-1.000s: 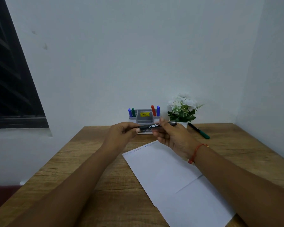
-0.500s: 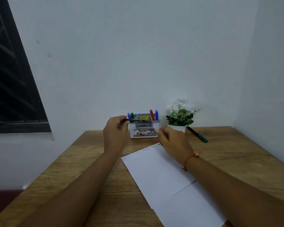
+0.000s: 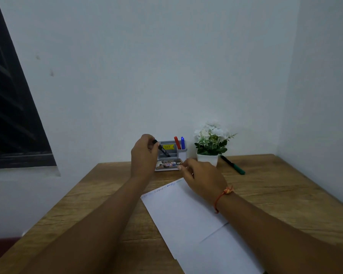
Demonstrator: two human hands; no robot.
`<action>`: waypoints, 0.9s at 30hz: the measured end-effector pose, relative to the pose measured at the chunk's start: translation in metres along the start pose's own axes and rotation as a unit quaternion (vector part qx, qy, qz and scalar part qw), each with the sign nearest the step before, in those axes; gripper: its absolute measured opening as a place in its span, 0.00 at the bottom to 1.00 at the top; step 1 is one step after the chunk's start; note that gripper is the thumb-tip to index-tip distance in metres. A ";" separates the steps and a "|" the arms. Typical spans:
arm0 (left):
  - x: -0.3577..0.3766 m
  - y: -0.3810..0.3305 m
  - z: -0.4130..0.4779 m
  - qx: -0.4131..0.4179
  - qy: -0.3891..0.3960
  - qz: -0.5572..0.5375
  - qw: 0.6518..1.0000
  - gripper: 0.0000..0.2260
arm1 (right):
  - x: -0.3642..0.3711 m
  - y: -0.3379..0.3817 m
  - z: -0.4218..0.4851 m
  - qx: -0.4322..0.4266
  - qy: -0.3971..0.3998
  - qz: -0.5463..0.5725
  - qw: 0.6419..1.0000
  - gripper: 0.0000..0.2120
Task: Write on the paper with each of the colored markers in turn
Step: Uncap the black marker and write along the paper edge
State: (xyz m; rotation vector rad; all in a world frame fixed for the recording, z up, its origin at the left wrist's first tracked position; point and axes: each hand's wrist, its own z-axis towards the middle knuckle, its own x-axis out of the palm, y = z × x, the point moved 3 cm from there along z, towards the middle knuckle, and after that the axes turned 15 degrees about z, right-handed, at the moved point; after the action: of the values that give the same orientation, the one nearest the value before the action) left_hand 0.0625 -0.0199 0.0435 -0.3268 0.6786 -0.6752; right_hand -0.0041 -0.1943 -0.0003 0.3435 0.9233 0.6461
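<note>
My left hand [image 3: 144, 154] grips a black marker [image 3: 162, 149] by its upper end and holds it tilted, its lower end down in the grey marker holder [image 3: 171, 153]. A red marker [image 3: 177, 142] and a blue marker [image 3: 183, 142] stand in the holder's right cup. My right hand [image 3: 203, 176] hovers with loosely curled fingers over the far corner of the white paper [image 3: 188, 214], holding nothing that I can see. Faint writing runs along the paper's far edge. A green-capped marker [image 3: 233, 164] lies on the table to the right.
A white pot of white flowers [image 3: 211, 144] stands right of the holder, against the back wall. The wooden table [image 3: 285, 190] fills a corner, with walls behind and to the right. A dark window [image 3: 10, 115] is on the left.
My left hand carried the black marker away from my right hand, up and back to the holder, and tipped it into the holder. My right hand let go and sank toward the paper's far corner.
</note>
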 end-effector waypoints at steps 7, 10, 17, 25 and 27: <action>0.008 -0.004 0.004 0.028 0.031 0.061 0.997 0.07 | 0.002 -0.004 0.000 -0.003 0.000 -0.026 1.000 0.19; 0.008 -0.004 0.001 0.048 0.051 0.087 0.994 0.07 | 0.001 -0.003 0.000 0.000 -0.003 -0.036 0.999 0.19; -0.009 0.000 -0.025 0.048 0.059 0.073 0.994 0.11 | -0.013 -0.025 0.010 0.058 -0.057 -0.048 0.996 0.17; -0.020 0.020 -0.053 0.032 0.152 0.118 0.981 0.13 | -0.050 -0.083 0.006 0.199 -0.079 -0.220 0.952 0.16; -0.018 0.024 -0.053 0.065 0.181 0.125 0.973 0.14 | -0.052 -0.092 0.006 0.221 -0.049 -0.227 0.947 0.15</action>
State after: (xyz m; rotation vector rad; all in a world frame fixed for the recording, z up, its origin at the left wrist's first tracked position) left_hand 0.0273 0.0061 0.0011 0.0079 0.9982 -0.5392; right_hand 0.0116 -0.2983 -0.0133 0.5347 1.0043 -0.0087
